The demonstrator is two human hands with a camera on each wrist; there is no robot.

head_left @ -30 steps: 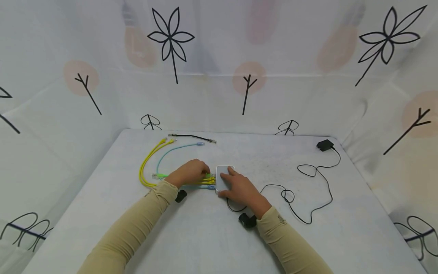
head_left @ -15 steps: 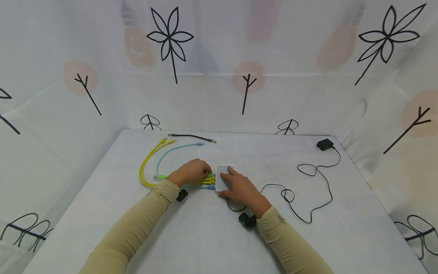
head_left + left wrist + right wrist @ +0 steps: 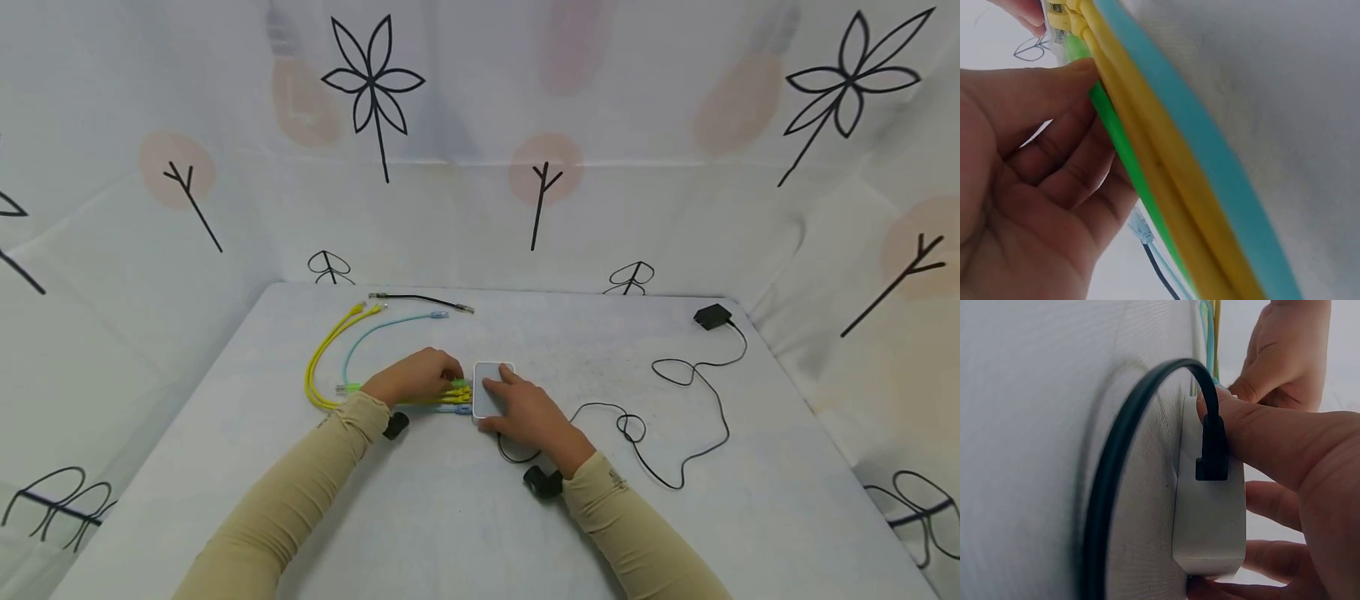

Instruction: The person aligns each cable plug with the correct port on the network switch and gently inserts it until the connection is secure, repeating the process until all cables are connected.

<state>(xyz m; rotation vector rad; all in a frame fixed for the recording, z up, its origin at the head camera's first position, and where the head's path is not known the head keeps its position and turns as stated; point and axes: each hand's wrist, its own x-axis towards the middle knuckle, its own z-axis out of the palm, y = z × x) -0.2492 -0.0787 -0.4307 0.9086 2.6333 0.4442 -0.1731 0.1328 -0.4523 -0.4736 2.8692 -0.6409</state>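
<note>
At mid-table lies a small white network switch (image 3: 486,402). My right hand (image 3: 532,417) grips it, the thumb at its near edge and the fingers over its top and far side. Yellow network cables (image 3: 1154,150) and a light blue network cable (image 3: 1210,150) run from its left side. My left hand (image 3: 420,377) pinches a green network cable (image 3: 1116,134) between thumb and fingers, close to the switch and beside the yellow cables. The green plug's tip is partly hidden. In the right wrist view, a black power lead (image 3: 1212,450) is plugged into the switch's side.
A black network cable (image 3: 423,297) lies at the back, above the blue cable's loose plug (image 3: 439,315). Yellow cable ends (image 3: 367,308) curve to the back left. The power lead winds right to a black adapter (image 3: 712,317). Patterned cloth walls (image 3: 465,208) surround the table.
The left hand shifts very slightly near the switch, and the green cable's free end moves a little right and down. The right hand stays on the switch.
</note>
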